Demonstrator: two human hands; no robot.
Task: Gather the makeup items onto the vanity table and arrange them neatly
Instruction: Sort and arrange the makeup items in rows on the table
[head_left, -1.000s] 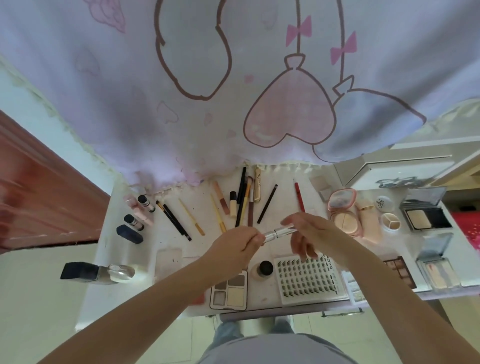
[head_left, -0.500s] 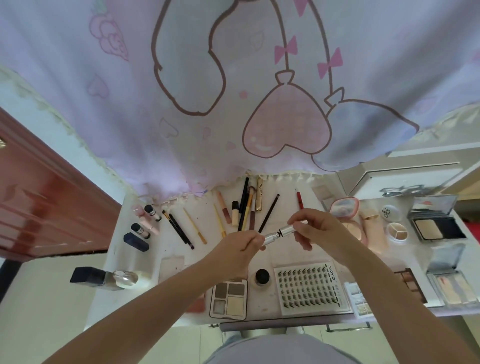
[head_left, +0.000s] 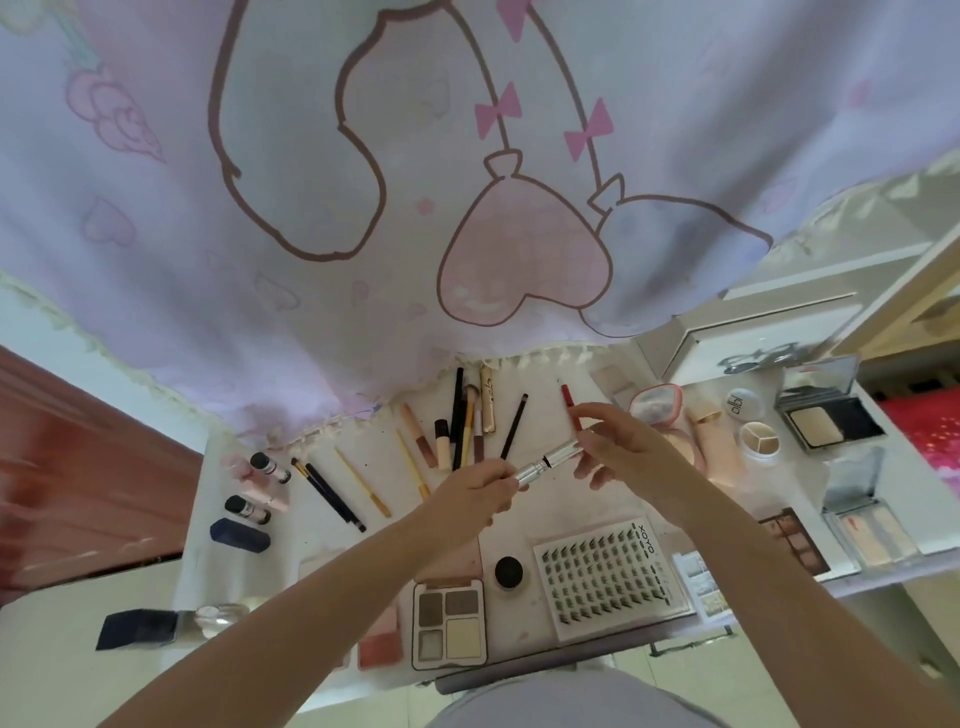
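curtain (head_left: 363, 182): pale lilac, brown outline drawings, pink heart, pink bows. vanity table (head_left: 550, 514): white. tube (head_left: 550, 461) held in both hands: shiny silver, thin dark band. lash tray (head_left: 605, 574): white with rows of dark lashes. eyeshadow palette (head_left: 450, 623): grey, brown and cream pans. small jar (head_left: 508, 570): black lid. pencil (head_left: 570, 406): red. door (head_left: 78, 467): reddish brown.

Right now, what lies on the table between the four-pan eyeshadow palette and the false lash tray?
In the head view, one small round black jar stands between the eyeshadow palette and the lash tray.
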